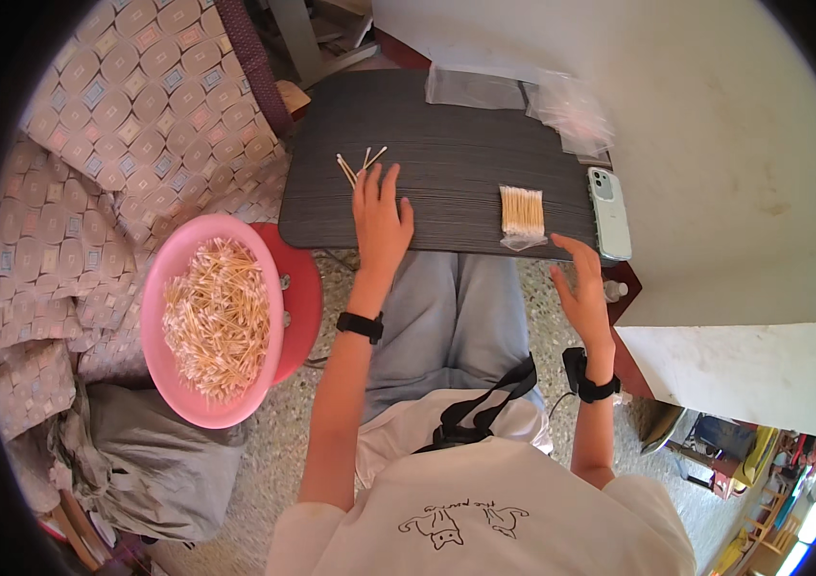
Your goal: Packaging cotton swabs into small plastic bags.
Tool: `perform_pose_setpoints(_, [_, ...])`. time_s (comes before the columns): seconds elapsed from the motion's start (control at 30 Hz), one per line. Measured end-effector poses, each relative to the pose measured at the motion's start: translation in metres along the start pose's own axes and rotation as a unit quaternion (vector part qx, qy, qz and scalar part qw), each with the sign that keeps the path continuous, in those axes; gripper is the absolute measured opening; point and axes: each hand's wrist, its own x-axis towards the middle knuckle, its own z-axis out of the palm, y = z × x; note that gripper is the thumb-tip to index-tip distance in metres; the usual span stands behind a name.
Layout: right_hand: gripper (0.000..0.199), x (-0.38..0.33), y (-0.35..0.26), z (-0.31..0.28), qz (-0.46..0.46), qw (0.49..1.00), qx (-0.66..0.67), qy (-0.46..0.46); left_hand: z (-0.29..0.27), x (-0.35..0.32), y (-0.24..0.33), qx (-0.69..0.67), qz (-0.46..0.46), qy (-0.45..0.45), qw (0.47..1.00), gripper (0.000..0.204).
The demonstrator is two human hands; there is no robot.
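Note:
On the dark table [446, 173], my left hand [382, 226] lies with its fingers stretched out. Its fingertips reach a few loose cotton swabs [346, 170]; whether they touch them I cannot tell. A clear plastic packet of cotton swabs [523, 213] lies near the table's front edge, right of the middle. Just right of that packet is my right hand [582, 296], thumb and fingers apart and nothing between them. To my left, a pink basin [154, 331] holds a large heap of loose cotton swabs [218, 322].
Clear plastic bags [571, 113] are spread along the far right of the table. A pale green phone [609, 213] lies at the right edge, beside the wall [715, 173]. Under the basin stands a red stool [302, 302]. Patterned fabric [158, 86] covers the left side.

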Motion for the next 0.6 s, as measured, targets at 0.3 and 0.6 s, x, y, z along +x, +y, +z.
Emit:
perform_pose_setpoints(0.3, [0.035,0.002,-0.017,0.004,-0.031,0.999,0.025,-0.01,-0.068,0.016,0.001,-0.04,-0.015,-0.015,0.999,0.047])
perform_pose_setpoints(0.6, [0.029,-0.017,-0.029,0.072,-0.09,0.98,0.113,-0.137,-0.226,-0.02,-0.066,0.103,-0.106,-0.134,0.98,0.057])
